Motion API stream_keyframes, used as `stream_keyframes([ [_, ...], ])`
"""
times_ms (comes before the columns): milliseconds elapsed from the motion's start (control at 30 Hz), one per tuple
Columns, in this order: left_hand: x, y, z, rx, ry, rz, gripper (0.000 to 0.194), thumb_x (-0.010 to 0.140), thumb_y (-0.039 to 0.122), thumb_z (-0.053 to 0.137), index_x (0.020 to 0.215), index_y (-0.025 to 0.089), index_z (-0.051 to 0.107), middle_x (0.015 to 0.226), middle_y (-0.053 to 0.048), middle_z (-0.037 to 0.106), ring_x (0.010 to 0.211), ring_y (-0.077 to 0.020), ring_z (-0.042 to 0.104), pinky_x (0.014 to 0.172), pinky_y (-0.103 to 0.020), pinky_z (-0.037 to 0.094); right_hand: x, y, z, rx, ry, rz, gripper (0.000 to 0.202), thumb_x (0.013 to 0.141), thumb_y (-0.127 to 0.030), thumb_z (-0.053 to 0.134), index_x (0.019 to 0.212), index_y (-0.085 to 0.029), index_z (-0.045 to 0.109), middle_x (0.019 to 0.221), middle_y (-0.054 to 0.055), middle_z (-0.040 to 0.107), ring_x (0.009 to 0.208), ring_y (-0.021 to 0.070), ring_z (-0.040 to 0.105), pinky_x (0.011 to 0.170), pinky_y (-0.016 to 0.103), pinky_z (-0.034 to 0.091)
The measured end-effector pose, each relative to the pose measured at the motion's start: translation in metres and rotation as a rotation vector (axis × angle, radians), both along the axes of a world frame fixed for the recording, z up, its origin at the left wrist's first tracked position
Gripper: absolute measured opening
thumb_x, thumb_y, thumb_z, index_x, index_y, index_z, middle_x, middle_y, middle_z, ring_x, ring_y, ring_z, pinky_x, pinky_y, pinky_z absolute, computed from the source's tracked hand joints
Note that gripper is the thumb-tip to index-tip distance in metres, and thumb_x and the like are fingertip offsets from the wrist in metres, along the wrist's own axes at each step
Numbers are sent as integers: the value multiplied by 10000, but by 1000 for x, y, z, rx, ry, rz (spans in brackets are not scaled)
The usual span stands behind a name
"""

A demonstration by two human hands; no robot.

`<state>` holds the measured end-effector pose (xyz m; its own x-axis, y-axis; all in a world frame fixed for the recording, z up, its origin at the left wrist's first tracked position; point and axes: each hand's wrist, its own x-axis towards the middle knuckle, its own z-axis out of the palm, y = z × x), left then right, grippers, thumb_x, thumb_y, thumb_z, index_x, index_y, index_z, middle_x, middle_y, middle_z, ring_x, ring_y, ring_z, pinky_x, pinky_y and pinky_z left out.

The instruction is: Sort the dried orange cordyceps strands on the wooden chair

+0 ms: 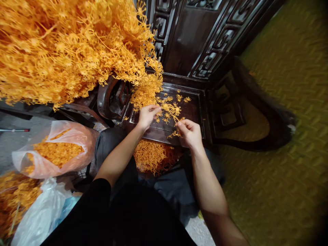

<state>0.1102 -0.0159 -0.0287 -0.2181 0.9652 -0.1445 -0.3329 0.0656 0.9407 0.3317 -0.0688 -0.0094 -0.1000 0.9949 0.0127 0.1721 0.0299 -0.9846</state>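
Observation:
A branching sprig of orange plastic flowers (173,110) stretches between my two hands above a dark wooden chair seat (160,135). My right hand (191,132) is closed in a pinch on its stem, and a bare forked end hangs below the fingers. At the sprig's other end, thumb and fingers of my left hand (148,116) are pressed together at a flower head. Several loose flower heads (187,99) lie scattered on the seat beyond my hands. A heap of orange flowers (146,90) rests at the seat's left side, just past my left hand.
A large mass of orange flower sprigs (77,51) fills the upper left. Bare orange stems (150,155) lie piled between my legs. On the left stands an open plastic bag (88,140) of orange pieces, near a white bag (41,212). The carved chair arm (279,133) rises at right.

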Motion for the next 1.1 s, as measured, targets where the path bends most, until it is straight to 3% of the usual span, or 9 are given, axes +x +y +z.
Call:
stream_keyframes([
  [67, -11, 7, -1, -48, 4, 185, 163, 752, 188, 853, 773, 122, 706, 678, 4, 653, 529, -61, 536, 447, -191, 343, 12, -2, 5, 53, 43, -60, 301, 835, -452, 764, 766, -165, 710, 515, -42, 494, 454, 89, 375, 455, 238, 261],
  [133, -19, 11, -1, -62, 4, 258, 145, 760, 165, 834, 764, 122, 695, 671, 12, 642, 520, -54, 523, 447, -188, 336, 21, -2, 9, 125, 73, -124, 269, 824, -417, 782, 763, -164, 714, 529, -39, 508, 463, 87, 389, 460, 235, 270],
  [333, 2, -1, 4, 4, -143, -190, 162, 806, 210, 809, 926, 127, 739, 857, -69, 752, 631, -83, 603, 508, -199, 397, 9, 2, 4, 91, -41, -122, 347, 882, -527, 709, 849, -182, 685, 594, -41, 502, 492, 102, 435, 464, 241, 337],
  [633, 1, -7, 15, -74, -156, -373, 135, 848, 213, 766, 933, 145, 686, 931, -87, 780, 733, -103, 692, 608, -207, 479, 8, 7, -4, 175, -38, -214, 319, 925, -510, 673, 950, -192, 686, 665, -34, 500, 560, 117, 450, 517, 251, 365],
  [767, 1, 6, 5, -67, -45, -329, 236, 881, 376, 762, 914, 147, 715, 901, -80, 765, 766, -116, 703, 681, -221, 537, 5, 6, -4, 231, -127, -214, 302, 944, -490, 647, 967, -192, 690, 703, -24, 517, 614, 123, 456, 569, 252, 376],
  [933, 0, 15, -1, 48, 365, -132, 396, 890, 533, 723, 735, 169, 703, 677, -40, 666, 780, -165, 690, 619, -215, 509, 4, 2, -1, 264, -258, -202, 308, 956, -472, 627, 997, -177, 709, 740, -8, 575, 648, 127, 466, 613, 260, 370],
  [1033, 2, 7, 10, 74, 211, -240, 413, 943, 541, 650, 1089, 166, 740, 835, -90, 728, 740, -169, 710, 602, -245, 534, 4, 2, -1, 276, -307, -181, 315, 957, -473, 621, 1002, -176, 715, 742, -6, 598, 648, 135, 488, 628, 264, 384],
  [1100, 5, 0, 19, 114, 108, -333, 533, 911, 435, 722, 1380, 203, 621, 1005, -124, 749, 730, -169, 725, 600, -264, 553, 2, 3, -2, 290, -346, -156, 298, 958, -458, 620, 985, -178, 717, 727, -10, 596, 637, 134, 489, 631, 265, 385],
])
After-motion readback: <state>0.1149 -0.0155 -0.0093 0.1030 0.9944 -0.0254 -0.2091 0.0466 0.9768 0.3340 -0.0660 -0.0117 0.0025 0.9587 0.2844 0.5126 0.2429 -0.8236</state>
